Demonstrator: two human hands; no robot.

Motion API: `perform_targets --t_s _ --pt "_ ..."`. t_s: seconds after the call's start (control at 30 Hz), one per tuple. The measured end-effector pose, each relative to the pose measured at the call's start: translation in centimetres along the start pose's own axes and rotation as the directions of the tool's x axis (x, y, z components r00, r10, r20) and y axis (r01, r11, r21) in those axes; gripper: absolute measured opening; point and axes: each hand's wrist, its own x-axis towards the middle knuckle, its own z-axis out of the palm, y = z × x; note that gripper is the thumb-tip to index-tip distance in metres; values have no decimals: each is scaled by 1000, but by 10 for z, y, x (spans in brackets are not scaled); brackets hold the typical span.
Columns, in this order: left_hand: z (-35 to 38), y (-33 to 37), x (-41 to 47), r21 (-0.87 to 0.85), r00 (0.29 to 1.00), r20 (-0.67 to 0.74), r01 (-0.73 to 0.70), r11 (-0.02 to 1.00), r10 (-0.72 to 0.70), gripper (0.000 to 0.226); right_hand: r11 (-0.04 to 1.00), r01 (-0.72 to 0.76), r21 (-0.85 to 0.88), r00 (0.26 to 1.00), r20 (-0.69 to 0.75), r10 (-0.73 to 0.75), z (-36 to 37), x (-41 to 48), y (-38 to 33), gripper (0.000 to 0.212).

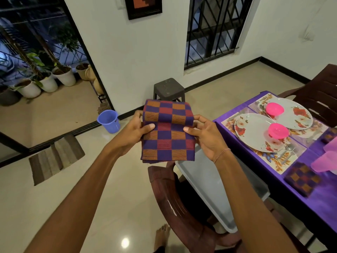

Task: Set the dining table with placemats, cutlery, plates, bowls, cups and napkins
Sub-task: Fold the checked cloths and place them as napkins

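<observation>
I hold a folded checkered napkin (168, 132), purple, red and orange, in the air in front of me. My left hand (135, 131) grips its left edge and my right hand (206, 136) its right edge, thumbs on top. To the right the purple table (321, 194) carries floral placemats (273, 159). On them lie two white flowered plates, the near plate (255, 133) and the far plate (293, 115), each with a pink bowl, near bowl (278, 131) and far bowl (274, 108). Cutlery (288, 151) lies beside the near plate. A second folded napkin (303, 178) and pink cups (326, 161) sit at the table's near end.
A grey tray (206, 185) rests on a brown plastic chair (175, 203) below my hands. Another brown chair (321, 92) stands past the table. A dark stool (168, 89), a blue bucket (109, 121) and a striped doormat (54, 157) are on the floor.
</observation>
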Motion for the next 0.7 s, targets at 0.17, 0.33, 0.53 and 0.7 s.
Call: perform_targets --t_s 0.17,0.33,0.53,0.7 --pt "-13 16 -9 35 965 -66 -251 967 253 47 988 148 -35 988 49 -146 -2 0 -13 31" --pt "-28 17 -14 -11 957 -144 -256 967 251 59 989 144 -32 989 -8 -144 -12 8 -9 27" --pt "-33 20 -12 77 957 -45 -283 956 287 63 994 102 -29 995 -13 -102 8 16 -9 21" --pt "-23 22 -7 12 971 -80 -223 975 223 28 940 129 -316 988 118 -96 32 16 3 42"
